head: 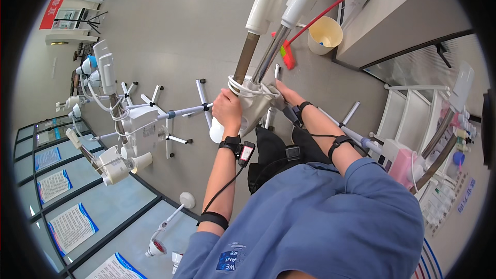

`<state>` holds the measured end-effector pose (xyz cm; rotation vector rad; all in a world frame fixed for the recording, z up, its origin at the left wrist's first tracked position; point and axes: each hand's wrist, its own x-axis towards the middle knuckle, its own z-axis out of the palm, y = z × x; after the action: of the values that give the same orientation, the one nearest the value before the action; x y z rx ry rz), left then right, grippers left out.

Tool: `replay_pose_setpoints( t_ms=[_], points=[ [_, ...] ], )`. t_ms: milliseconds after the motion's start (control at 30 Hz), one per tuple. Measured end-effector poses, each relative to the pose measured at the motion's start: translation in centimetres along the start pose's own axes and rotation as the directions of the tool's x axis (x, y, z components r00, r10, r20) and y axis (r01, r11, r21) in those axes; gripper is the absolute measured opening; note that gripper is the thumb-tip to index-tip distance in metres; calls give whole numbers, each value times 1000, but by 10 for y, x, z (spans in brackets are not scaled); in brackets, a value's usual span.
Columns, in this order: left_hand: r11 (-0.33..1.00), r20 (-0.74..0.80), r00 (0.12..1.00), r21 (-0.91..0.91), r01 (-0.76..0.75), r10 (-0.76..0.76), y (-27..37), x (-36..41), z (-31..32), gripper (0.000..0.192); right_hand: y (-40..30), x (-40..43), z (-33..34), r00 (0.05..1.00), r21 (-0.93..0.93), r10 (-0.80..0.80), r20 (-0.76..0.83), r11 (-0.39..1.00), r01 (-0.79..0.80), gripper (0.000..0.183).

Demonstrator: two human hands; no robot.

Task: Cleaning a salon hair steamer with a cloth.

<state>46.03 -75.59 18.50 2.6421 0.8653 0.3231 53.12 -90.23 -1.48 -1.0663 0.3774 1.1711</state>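
Before me stands a white machine like a facial steamer (254,110), with a white cord (248,92) coiled around its upper body. Two metal arms rise from it, a brown-toned one (246,56) and a shiny one (271,54), each topped by a white cylindrical head (266,4). My left hand (228,109) grips the machine on its left side, near the base of the brown-toned arm and the cord. On the opposite side my right hand (286,93) holds the body; its fingertips are partly hidden behind the machine.
More wheeled steamer-like machines stand at left (141,128) and right (401,162). A red-handled broom (329,11) leans by a cream bucket (324,37). A white shelved trolley (403,112) is at right. A magnifier-like lamp (157,247) stands near the glass partition.
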Motion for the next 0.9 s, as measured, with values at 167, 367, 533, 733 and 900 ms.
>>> replay_pose_setpoints(
  t_ms=[167,367,533,733,900],
  points=[
    [1000,-15,1000,3,9,-9,-4,0,0,55,14,-20,14,907,-150,-420,-32,899,411,49],
    [1000,-23,1000,17,-7,8,-8,0,0,56,-37,-87,60,919,-62,-394,16,917,394,48],
    [999,13,1000,34,7,-7,-2,3,2,58,-58,-58,49,857,-436,-469,214,738,514,38],
    [998,11,998,40,57,-58,-4,2,1,57,-22,-62,24,850,53,-512,128,859,509,42],
    [998,25,998,18,55,-55,4,4,0,54,-2,-9,0,979,-90,-189,-71,979,182,38]
  ],
)
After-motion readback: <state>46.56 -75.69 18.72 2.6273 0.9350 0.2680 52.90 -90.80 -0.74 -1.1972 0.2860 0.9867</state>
